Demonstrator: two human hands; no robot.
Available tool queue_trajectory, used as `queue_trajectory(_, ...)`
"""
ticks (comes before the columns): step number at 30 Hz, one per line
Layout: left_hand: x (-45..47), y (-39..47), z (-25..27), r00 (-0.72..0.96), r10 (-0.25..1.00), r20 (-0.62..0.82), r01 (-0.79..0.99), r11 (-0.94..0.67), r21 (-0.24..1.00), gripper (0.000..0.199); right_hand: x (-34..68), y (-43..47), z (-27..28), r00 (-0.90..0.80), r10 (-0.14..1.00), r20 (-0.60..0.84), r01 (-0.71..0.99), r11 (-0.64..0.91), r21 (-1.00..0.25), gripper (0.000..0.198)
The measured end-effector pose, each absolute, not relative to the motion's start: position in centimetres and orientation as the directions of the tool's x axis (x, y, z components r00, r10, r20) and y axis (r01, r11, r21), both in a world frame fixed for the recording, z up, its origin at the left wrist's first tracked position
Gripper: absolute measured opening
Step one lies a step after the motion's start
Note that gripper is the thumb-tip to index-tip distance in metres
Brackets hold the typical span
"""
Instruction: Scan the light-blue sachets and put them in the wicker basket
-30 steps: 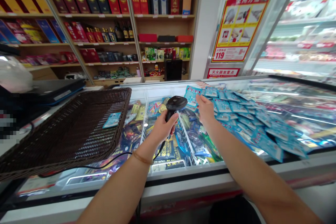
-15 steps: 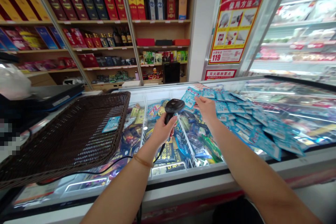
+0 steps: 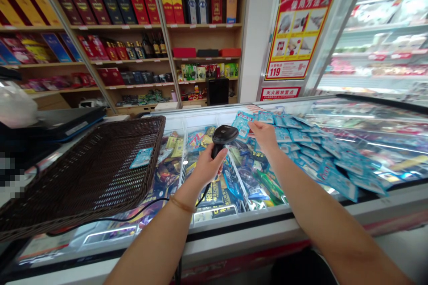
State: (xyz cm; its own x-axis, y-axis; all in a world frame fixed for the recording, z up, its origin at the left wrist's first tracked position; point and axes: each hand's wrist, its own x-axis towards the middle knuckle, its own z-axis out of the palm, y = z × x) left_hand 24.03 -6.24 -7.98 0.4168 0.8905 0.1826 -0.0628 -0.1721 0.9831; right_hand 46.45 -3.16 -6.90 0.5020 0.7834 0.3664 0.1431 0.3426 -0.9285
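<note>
My left hand [image 3: 211, 164] is wrapped round the handle of a black barcode scanner [image 3: 225, 134], whose head points toward the blue packet in my other hand. My right hand [image 3: 264, 135] pinches that blue packet [image 3: 241, 123] by its right edge, just above the freezer glass. To the right of it, a spread pile of matching blue packets [image 3: 321, 153] covers part of the glass top. One more blue packet [image 3: 141, 158] lies alone in a dark brown woven basket [image 3: 100, 160] at the left.
The chest freezer [image 3: 234, 240] holds several packaged goods under its glass. The scanner's black cable [image 3: 133, 217] trails left past the basket. Shelves of boxed goods [image 3: 117, 9] and a red fire-hydrant poster [image 3: 304, 26] stand behind.
The scanner in my left hand has shifted slightly to the right, closer to the held packet. My right hand keeps the packet in nearly the same place.
</note>
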Motion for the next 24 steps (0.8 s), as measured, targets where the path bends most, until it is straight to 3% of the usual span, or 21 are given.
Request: queue_trajectory(24,24.0,-7.3,-7.8,0.551,0.819,0.159,0.039,-0.216,0.976,0.042,47.0,-2.9,-6.9,0.501,0.785,0.365,0.183,0.316,-0.931,0.044)
